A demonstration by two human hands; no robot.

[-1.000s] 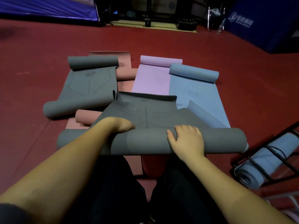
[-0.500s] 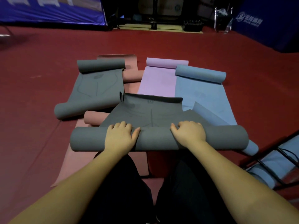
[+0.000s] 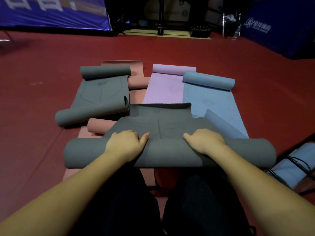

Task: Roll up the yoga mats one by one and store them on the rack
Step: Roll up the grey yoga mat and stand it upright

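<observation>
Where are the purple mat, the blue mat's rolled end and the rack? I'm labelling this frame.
purple mat (image 3: 163,89), head view, on its flat middle.
blue mat's rolled end (image 3: 208,80), head view, on the roll's middle.
rack (image 3: 292,160), head view, on a black bar at the right edge.

White lettering on the blue banner (image 3: 51,12) and blue barrier (image 3: 259,28) is too blurred to read.

Red floor (image 3: 51,74), blue banners (image 3: 51,12) (image 3: 279,28), dim gym equipment (image 3: 199,30) behind.
</observation>
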